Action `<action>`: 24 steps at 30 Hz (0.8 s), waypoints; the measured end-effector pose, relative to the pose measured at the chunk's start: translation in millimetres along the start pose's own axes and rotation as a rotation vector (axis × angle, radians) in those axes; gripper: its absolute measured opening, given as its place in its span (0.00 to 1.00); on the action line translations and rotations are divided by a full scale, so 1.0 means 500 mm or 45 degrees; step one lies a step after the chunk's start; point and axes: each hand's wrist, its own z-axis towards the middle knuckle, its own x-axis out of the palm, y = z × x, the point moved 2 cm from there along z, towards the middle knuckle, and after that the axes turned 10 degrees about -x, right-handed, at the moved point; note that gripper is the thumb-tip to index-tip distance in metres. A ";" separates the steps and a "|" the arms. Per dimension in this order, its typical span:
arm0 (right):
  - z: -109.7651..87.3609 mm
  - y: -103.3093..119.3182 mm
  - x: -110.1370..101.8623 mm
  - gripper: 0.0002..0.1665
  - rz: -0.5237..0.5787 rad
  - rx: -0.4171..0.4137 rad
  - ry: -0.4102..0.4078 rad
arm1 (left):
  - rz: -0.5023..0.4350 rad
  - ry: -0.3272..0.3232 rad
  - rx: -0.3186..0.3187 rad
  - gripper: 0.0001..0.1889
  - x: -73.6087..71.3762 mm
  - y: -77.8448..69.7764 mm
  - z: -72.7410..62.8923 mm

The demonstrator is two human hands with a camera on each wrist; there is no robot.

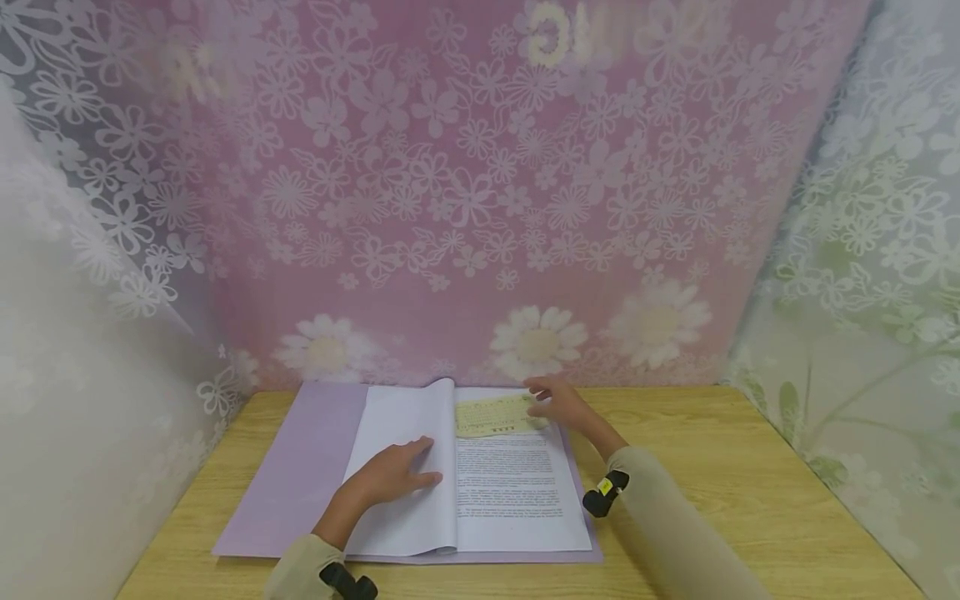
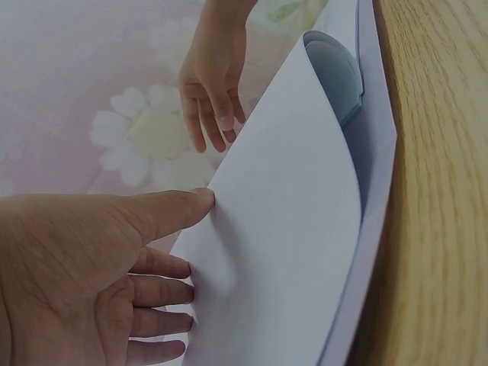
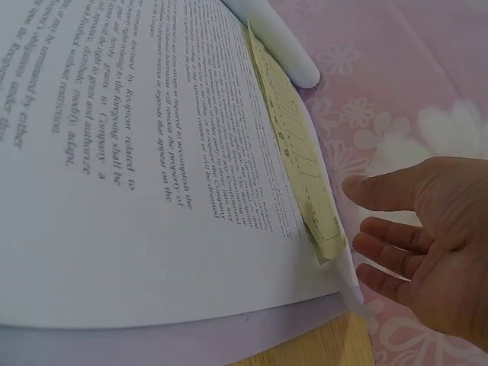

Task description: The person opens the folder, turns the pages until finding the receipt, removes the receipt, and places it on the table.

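A lilac folder (image 1: 307, 475) lies spread on the table with white sheets inside. The left-hand sheets (image 1: 397, 529) are turned over and bulge in a curved fold along the middle. My left hand (image 1: 393, 475) rests on them, fingers extended, and in the left wrist view its fingertips (image 2: 200, 197) touch the white paper. On the right is a printed page (image 1: 517, 533), with a pale yellow slip of paper (image 1: 491, 417) across its top. Beside the slip's right end, my right hand (image 3: 442, 244) hovers with loosely bent fingers and nothing between them.
The wooden table (image 1: 675, 467) extends to both sides of the folder. Directly behind it hangs a pink flowered cloth (image 1: 480, 250), with pale flowered cloth (image 1: 870, 333) on the right and white cloth (image 1: 75, 375) on the left.
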 end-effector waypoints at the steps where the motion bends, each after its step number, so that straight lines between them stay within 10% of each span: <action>1: 0.003 -0.002 0.001 0.33 0.014 0.018 -0.003 | 0.004 -0.004 0.000 0.38 0.000 0.000 0.000; 24: 0.037 -0.026 0.021 0.46 -0.101 0.289 0.041 | -0.010 0.007 -0.027 0.38 0.003 -0.001 0.002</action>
